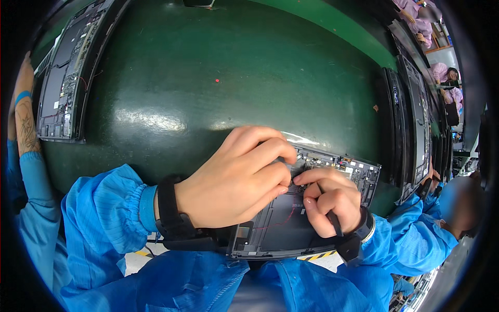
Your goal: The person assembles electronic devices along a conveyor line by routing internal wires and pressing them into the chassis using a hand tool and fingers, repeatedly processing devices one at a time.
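An opened laptop base [275,231] lies at the table's near edge, tilted, with its circuit board and dark battery cells exposed. Thin red wires run across the battery area. My left hand [239,177] reaches over the base from the left, its fingers curled down together on the board; what they pinch, if anything, is hidden. From the right, my right hand [332,200] grips a thin dark stick-like tool [335,223], whose exact kind I cannot make out. Its index finger points at the board, close to my left fingertips.
Another opened laptop base [62,78] stands at the far left, near a co-worker's arm [25,122]. More laptop bases [416,119] are lined up along the right. The green table [234,57] has a small red speck [217,80]. A co-worker in blue [436,234] sits on the right.
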Motion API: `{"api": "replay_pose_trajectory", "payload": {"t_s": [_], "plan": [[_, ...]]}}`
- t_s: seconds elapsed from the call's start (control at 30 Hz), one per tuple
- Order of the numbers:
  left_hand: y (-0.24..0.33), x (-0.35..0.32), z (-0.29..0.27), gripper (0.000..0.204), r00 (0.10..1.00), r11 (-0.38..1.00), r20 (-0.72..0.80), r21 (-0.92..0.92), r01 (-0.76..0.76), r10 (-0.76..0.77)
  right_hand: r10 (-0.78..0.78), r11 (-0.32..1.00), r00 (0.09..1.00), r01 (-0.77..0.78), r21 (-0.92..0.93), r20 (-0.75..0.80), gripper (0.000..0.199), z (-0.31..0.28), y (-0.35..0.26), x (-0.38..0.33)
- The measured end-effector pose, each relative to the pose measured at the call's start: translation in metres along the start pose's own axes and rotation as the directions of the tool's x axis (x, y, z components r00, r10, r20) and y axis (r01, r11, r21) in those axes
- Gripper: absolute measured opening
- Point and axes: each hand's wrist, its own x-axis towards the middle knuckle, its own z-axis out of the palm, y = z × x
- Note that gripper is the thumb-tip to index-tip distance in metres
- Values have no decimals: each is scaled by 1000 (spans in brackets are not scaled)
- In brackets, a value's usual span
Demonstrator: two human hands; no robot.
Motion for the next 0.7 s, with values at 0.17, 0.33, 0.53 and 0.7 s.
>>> {"api": "replay_pose_trajectory", "payload": {"t_s": [0.17, 0.33, 0.53, 0.7], "plan": [[-1, 0, -2, 16, 999, 1000, -26, -18, -19, 18, -155, 976, 986, 163, -142, 66, 20, 1, 4, -3], [-3, 0, -1, 15, 998, 998, -29, 16, -55, 56, -245, 912, 952, 290, -289, 181, 18, 1, 2, -1], [-12, 3, -2, 14, 999, 999, -29, -13, -35, 34, -179, 922, 965, 233, -309, 193, 15, 1, 2, 7], [-8, 3, 4, 15, 994, 994, -45, -25, -102, 101, -171, 892, 947, 266, -365, 271, 16, -1, -15, 11]]}}
